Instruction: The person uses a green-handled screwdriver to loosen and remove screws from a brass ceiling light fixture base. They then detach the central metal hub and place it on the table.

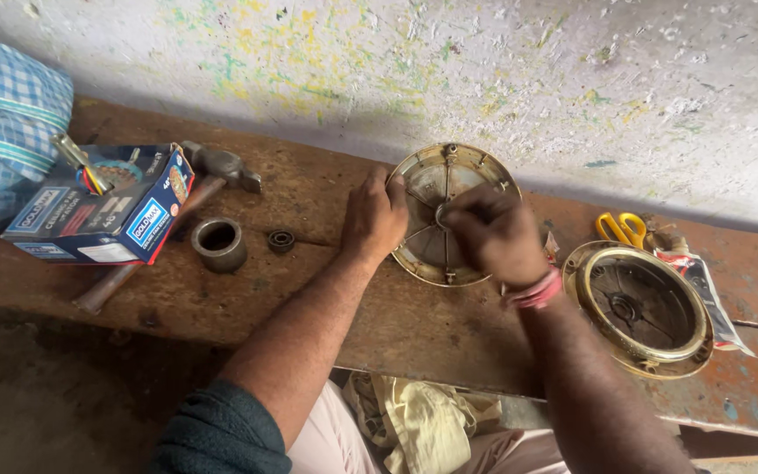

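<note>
Fingers, left hand [375,215]: curled loosely over the left rim of the round metal cover [427,180], tips touching the rim, steadying rather than clasping it.
Fingers, right hand [495,233]: pinched close together at the hub in the cover's middle; what, if anything, sat between them was hidden.
Round metal cover: one, dull and rust-stained, lying open side up on the tabletop [353,307] between the two hands, close to the wall.
Count, left to right: one checked bag, one box, one hammer, one metal ring, one small bearing, one cover, one brass-rimmed housing, one pair of scissors, one packet.
Checked bag [2,123]: blue and white cloth, at the far left edge.
Box [103,211]: dark blue cardboard, rectangular, with pale blue label panels on its sides, open on top with wires showing inside.
Hammer [212,167]: steel head behind the box, wooden handle running under it.
Metal ring [218,243]: grey, short cylinder, just right of the box.
Small bearing [281,240]: dark, just beside the ring.
Wristband [535,292]: pink, on the right wrist.
Brass-rimmed housing [642,307]: round, dark inside, right of the right forearm.
Scissors [622,227]: yellow handles, behind the housing.
Packet [704,285]: crumpled plastic, red and white, at the housing's right edge.
</note>
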